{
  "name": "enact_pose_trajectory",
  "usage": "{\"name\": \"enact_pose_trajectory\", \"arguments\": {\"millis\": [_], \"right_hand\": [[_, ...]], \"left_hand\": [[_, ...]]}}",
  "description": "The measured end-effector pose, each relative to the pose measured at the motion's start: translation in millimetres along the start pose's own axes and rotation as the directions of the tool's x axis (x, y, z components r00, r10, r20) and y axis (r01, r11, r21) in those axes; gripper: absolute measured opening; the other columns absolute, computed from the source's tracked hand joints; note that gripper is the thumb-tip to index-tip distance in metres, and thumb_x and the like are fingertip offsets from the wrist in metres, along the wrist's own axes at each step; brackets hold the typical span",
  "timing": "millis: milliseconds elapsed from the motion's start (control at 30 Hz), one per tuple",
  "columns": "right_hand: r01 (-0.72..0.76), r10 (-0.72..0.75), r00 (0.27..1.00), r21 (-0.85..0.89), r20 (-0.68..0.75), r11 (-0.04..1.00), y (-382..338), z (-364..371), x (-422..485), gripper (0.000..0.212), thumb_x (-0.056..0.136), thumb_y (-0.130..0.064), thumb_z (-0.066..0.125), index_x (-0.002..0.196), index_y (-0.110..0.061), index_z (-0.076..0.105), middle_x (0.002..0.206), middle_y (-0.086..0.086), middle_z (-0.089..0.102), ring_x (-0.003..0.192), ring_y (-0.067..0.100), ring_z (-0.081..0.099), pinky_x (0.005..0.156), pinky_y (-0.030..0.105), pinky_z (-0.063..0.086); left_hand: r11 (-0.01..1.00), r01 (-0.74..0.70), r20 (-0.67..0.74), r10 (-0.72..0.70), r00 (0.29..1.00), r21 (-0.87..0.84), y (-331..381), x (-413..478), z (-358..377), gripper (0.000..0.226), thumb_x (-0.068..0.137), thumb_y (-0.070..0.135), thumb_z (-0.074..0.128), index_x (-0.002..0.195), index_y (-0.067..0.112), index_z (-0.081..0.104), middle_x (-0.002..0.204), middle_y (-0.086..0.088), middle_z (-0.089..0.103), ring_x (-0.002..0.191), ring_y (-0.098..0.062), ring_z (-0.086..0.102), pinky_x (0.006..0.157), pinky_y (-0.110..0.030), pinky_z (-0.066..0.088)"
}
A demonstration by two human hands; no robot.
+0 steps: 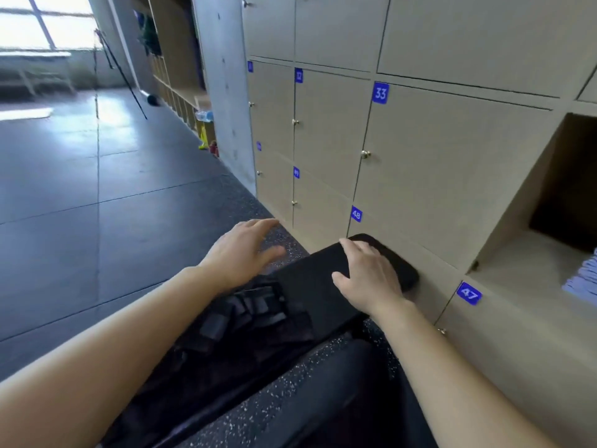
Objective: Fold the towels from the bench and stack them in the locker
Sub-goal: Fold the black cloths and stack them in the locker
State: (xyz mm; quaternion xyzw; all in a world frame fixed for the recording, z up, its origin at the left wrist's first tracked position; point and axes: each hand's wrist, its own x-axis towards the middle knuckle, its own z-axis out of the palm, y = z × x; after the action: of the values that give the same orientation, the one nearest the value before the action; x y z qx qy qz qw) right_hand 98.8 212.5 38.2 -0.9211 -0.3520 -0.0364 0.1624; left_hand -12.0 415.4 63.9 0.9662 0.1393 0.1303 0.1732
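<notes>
Presently, we list: left hand [240,250], fingers spread, holding nothing, hovering beside the bench. Right hand [368,276], flat and unclenched on the black padded bench [310,286]. Dark crumpled towel [252,321], we judge, heaped on that bench. Open beige locker [523,202], pale folded towels [584,279] inside. Risk: neither hand holds the heap, so a careless tug may slide it floorward.
</notes>
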Motion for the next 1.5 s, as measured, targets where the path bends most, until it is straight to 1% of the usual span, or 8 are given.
{"name": "enact_pose_trajectory", "arguments": {"millis": [400,667,900,1000,1133,1233,1333,1500], "right_hand": [[0.138,-0.156,0.985,0.21,0.072,0.968,-78,104,7,0.044,0.095,-0.031,0.053,0.138,-0.021,0.049,0.13,-0.003,0.058,0.119,0.017,0.051,0.1,0.03,0.038],[-0.046,-0.007,0.989,0.354,0.147,0.934,-76,168,22,0.025,0.089,-0.026,0.064,0.113,-0.021,0.067,0.099,-0.01,0.064,0.098,0.011,0.058,0.081,0.029,0.048],[-0.147,0.084,0.975,0.313,0.207,0.938,-64,203,48,0.036,0.09,-0.03,0.064,0.123,-0.018,0.061,0.119,-0.005,0.06,0.114,0.014,0.051,0.088,0.027,0.043],[-0.177,0.105,0.962,0.283,0.251,0.943,-62,214,56,0.043,0.09,-0.033,0.063,0.13,-0.018,0.056,0.125,-0.004,0.057,0.118,0.015,0.047,0.09,0.027,0.041],[-0.222,0.143,0.944,0.251,0.297,0.942,-58,226,62,0.051,0.09,-0.036,0.063,0.136,-0.018,0.05,0.133,-0.001,0.052,0.124,0.017,0.044,0.097,0.029,0.039],[-0.249,0.164,0.932,0.242,0.322,0.938,-57,231,65,0.055,0.089,-0.038,0.063,0.138,-0.017,0.047,0.133,0.001,0.051,0.126,0.019,0.043,0.098,0.03,0.038],[-0.289,0.194,0.916,0.243,0.352,0.926,-57,235,68,0.061,0.088,-0.04,0.064,0.141,-0.015,0.043,0.136,0.003,0.05,0.128,0.021,0.042,0.102,0.033,0.039],[-0.318,0.221,0.903,0.228,0.368,0.92,-58,237,68,0.066,0.086,-0.041,0.065,0.142,-0.016,0.041,0.138,0.004,0.049,0.129,0.022,0.041,0.102,0.035,0.038]], "left_hand": [[0.909,0.386,-0.106,-0.404,0.908,-0.159,-129,-103,10,0.058,0.089,0.038,0.068,0.141,0.018,0.05,0.139,0.001,0.056,0.128,-0.017,0.052,0.109,-0.035,0.04],[0.758,0.57,-0.076,-0.62,0.781,-0.318,-154,-117,78,0.063,0.078,0.03,0.081,0.135,0.015,0.057,0.125,0.0,0.065,0.118,-0.014,0.059,0.104,-0.027,0.041],[0.708,0.675,-0.045,-0.696,0.716,-0.208,-159,-97,116,0.079,0.072,0.042,0.084,0.141,0.019,0.051,0.124,0.003,0.065,0.12,-0.019,0.054,0.101,-0.032,0.041],[0.7,0.703,-0.025,-0.711,0.703,-0.123,-159,-95,125,0.063,0.075,0.04,0.081,0.131,0.024,0.059,0.112,0.002,0.069,0.111,-0.02,0.059,0.095,-0.034,0.045],[0.627,0.732,0.03,-0.754,0.656,-0.267,-162,-97,129,0.012,0.08,0.032,0.077,0.084,0.029,0.066,0.077,0.01,0.069,0.08,-0.011,0.065,0.072,-0.032,0.05],[0.488,0.72,0.08,-0.798,0.597,-0.493,-164,-101,120,0.012,0.084,0.02,0.075,0.075,0.021,0.068,0.065,0.006,0.07,0.061,-0.003,0.064,0.06,-0.022,0.049],[0.331,0.661,0.127,-0.829,0.544,-0.673,-154,-96,111,0.007,0.086,0.016,0.073,0.08,0.013,0.072,0.071,-0.002,0.074,0.065,-0.013,0.069,0.066,-0.034,0.055],[0.415,0.741,0.057,-0.853,0.518,-0.527,-135,-68,133,0.011,0.084,0.025,0.075,0.078,0.019,0.067,0.071,0.004,0.07,0.071,-0.011,0.066,0.061,-0.025,0.046]]}}
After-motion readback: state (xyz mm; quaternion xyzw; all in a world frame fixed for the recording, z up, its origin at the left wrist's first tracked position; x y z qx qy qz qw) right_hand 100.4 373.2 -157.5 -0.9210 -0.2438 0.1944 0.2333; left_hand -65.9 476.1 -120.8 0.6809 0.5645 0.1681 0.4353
